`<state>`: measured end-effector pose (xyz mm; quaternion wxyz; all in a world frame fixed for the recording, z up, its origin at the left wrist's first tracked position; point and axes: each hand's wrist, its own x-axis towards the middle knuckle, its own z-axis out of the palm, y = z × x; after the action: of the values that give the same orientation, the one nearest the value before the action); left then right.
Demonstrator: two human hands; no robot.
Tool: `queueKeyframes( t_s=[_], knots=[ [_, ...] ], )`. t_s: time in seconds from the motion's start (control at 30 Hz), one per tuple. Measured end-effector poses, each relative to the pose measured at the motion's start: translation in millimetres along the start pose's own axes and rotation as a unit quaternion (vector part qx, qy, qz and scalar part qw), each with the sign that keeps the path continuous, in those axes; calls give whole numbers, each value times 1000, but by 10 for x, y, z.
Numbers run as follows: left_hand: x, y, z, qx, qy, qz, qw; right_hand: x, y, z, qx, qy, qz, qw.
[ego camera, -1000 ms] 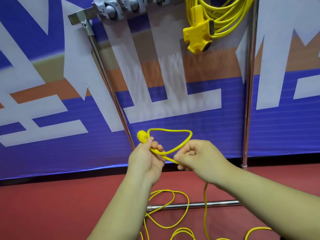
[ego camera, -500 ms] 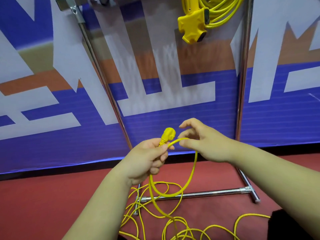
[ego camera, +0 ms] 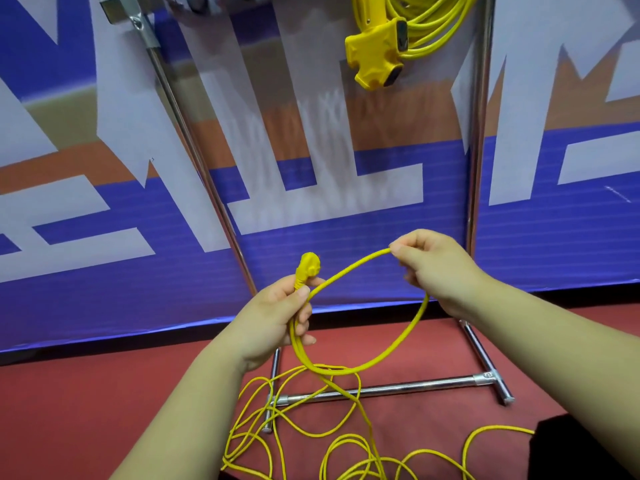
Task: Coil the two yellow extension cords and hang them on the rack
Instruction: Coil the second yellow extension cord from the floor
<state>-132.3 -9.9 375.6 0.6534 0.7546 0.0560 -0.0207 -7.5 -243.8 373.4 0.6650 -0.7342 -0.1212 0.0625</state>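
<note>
My left hand (ego camera: pixel 277 320) grips the plug end (ego camera: pixel 308 268) of a yellow extension cord (ego camera: pixel 408 330), with the plug sticking up above my fingers. My right hand (ego camera: pixel 433 268) pinches the same cord further along, and the cord hangs between my hands as one loop. The rest of this cord lies in loose tangles on the red floor (ego camera: pixel 86 410) below. A second yellow cord (ego camera: pixel 426 15), coiled, hangs at the top of the chrome rack (ego camera: pixel 479 133), and its three-way socket block (ego camera: pixel 375 53) dangles from it.
The rack's base bar (ego camera: pixel 381 389) and its feet lie on the floor under the loop. A blue, white and orange banner (ego camera: pixel 138 168) covers the wall behind the rack. Something dark (ego camera: pixel 568 448) sits at the lower right.
My right hand has moved up and to the right along the cord, and the loop between my hands has grown. The view has tilted down, showing more of the cord on the floor.
</note>
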Motion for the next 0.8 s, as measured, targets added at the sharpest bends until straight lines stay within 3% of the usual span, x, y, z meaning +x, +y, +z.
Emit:
queueKeyframes(
  t_s=[0.2, 0.27, 0.5, 0.8],
  knots=[
    [-2, 26, 57, 50, 15, 5, 999, -135, -41, -37, -156, -209, -21, 965],
    [0, 34, 92, 84, -2, 0, 996, -167, -33, 39, -191, -230, -37, 954],
    [2, -10, 133, 11, -44, -42, 998, -21, -44, 78, -7, -96, 0, 995],
    [-5, 21, 70, -61, -81, -63, 993, 125, -28, 28, -5, 5, -21, 1000]
  ],
)
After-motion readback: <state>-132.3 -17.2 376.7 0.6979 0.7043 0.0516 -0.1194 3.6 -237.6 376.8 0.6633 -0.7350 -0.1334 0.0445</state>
